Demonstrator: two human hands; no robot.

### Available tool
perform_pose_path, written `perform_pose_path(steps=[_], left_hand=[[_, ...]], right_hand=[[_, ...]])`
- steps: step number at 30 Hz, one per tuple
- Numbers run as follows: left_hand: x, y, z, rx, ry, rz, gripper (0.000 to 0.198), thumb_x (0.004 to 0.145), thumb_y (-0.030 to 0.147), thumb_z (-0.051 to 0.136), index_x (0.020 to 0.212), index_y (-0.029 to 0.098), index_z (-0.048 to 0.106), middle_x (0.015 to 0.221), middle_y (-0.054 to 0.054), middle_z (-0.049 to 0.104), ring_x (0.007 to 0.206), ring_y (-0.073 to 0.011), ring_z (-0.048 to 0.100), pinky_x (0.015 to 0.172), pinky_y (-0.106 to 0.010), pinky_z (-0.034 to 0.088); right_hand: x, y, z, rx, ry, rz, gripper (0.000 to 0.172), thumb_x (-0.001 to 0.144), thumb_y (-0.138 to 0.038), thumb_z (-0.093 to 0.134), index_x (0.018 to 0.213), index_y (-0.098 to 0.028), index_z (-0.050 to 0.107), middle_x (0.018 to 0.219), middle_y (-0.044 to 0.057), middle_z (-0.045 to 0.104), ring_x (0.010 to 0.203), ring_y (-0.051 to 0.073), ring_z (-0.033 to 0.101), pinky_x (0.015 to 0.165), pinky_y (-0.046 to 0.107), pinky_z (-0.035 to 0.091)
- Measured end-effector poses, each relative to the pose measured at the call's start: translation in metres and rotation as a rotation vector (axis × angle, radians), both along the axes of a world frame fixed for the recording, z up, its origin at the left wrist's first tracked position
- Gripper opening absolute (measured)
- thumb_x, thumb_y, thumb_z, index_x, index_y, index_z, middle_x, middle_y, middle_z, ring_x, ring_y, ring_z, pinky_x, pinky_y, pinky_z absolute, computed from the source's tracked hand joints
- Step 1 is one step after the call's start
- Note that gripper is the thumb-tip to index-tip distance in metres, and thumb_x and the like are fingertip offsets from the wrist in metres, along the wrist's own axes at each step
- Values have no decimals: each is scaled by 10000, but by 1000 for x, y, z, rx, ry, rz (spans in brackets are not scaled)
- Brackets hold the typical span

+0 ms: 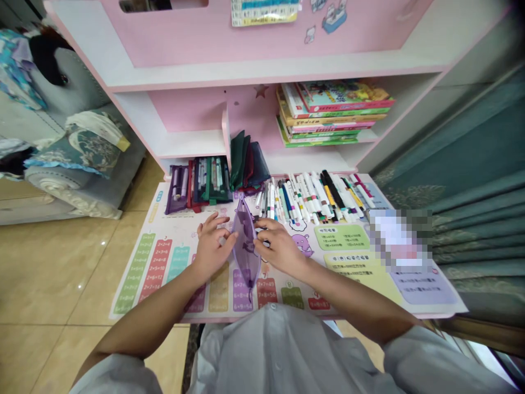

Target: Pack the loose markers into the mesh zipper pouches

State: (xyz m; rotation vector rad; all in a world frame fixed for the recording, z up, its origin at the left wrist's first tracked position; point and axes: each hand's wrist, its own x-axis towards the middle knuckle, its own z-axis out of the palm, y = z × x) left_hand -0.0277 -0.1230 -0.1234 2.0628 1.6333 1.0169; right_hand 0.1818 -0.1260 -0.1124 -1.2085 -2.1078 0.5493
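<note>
A purple mesh zip pouch [246, 249] stands between my hands above the desk mat, its mouth spread apart and its long sides running toward me. My left hand [214, 244] grips its left edge at the thumb, with some fingers loosely apart. On the opposite edge, my right hand [283, 246] is closed with thumb and fingers. Beyond the right hand lies a wide row of loose markers [305, 194], mostly white with coloured bands. Several filled mesh pouches [213, 178] lie at the back left, and flat dark mesh pouches [246, 164] lean beside them.
The desk mat [176, 295] is printed with times tables. Behind it rises a pink and white shelf [262, 71] holding a stack of books [332, 112]. A blurred-out object [400, 241] lies at the right. A curtain [463, 180] hangs right; an armchair [74, 126] stands left.
</note>
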Motion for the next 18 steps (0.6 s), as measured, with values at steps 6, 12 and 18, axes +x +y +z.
perform_pose_path(steps=[6,12,18], left_hand=[[2,2,-10,-41,-117,-11,396,877,438,613,551,214,594,1168,-86,698,1346,-311,477,1115,-576,378],[7,1,-13,-27,-145,13,409,888,443,594,552,209,588,1185,-95,689,1360,-312,460,1123,-594,359],[7,0,-11,-39,-145,14,390,901,410,583,567,209,589,1199,-84,690,1361,-301,462,1123,-598,353]], right_hand=[[13,14,-6,75,33,-146,316,908,-346,605,632,-209,676,1075,93,724,1138,265,631,975,440,512],[28,59,0,90,-307,-539,218,833,-319,675,686,-174,744,1271,140,656,1360,383,437,1107,593,347],[29,83,-8,-18,-565,-557,274,840,-374,638,874,-140,776,1402,182,556,1445,419,290,1120,668,254]])
